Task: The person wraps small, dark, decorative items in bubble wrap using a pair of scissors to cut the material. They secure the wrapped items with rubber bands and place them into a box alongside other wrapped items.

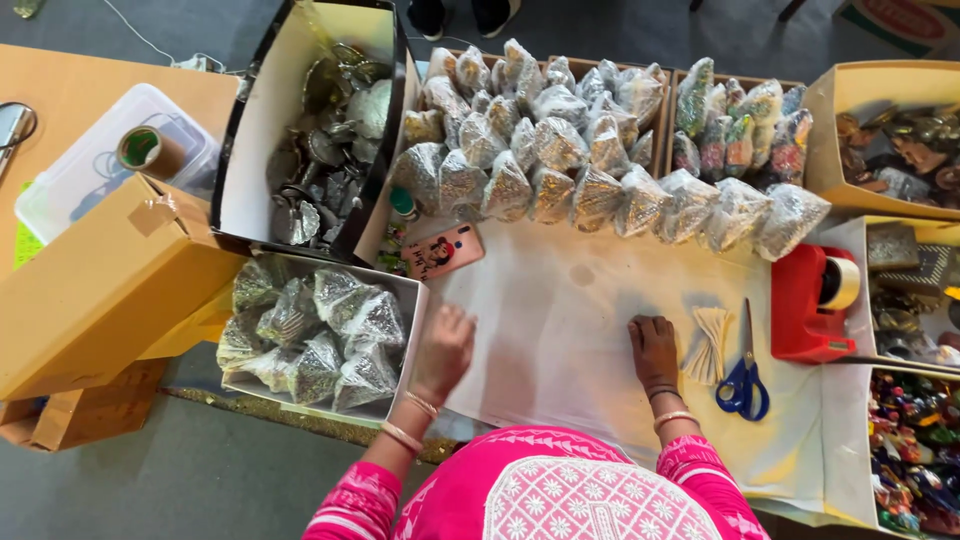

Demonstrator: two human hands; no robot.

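A white cloth-covered worktop (pixel 560 330) fills the middle, and across its far side lie clear triangular packets of silvery glitter pieces (pixel 560 150), too many and too overlapped to count, spilling out of a shallow brown cardboard tray (pixel 660 75); a second tray (pixel 740 85) beside it holds greener packets (pixel 740 125) of the same shape. To the left, one tall black-edged cardboard box (pixel 260 140) holds loose silver metal ornaments (pixel 330 150), and below it a grey open box (pixel 410 300) holds about ten more glitter packets (pixel 310 335). A closed tan carton (pixel 95 290) sits further left, behind it a clear plastic tub (pixel 80 170) with one roll of brown tape (pixel 150 150). On the right are open boxes of mixed trinkets (pixel 900 150), one red tape dispenser (pixel 815 300), one pair of blue-handled scissors (pixel 744 380) and a small stack of pale paper strips (pixel 708 345). One pink phone (pixel 442 250) lies near the black box. The left hand (pixel 442 350) rests flat on the cloth, fingers loosely spread, holding nothing, touching the grey box's edge. The right hand (pixel 655 350) presses knuckles-down with fingers curled under; whether it grips anything cannot be told, and the strips lie just beside it
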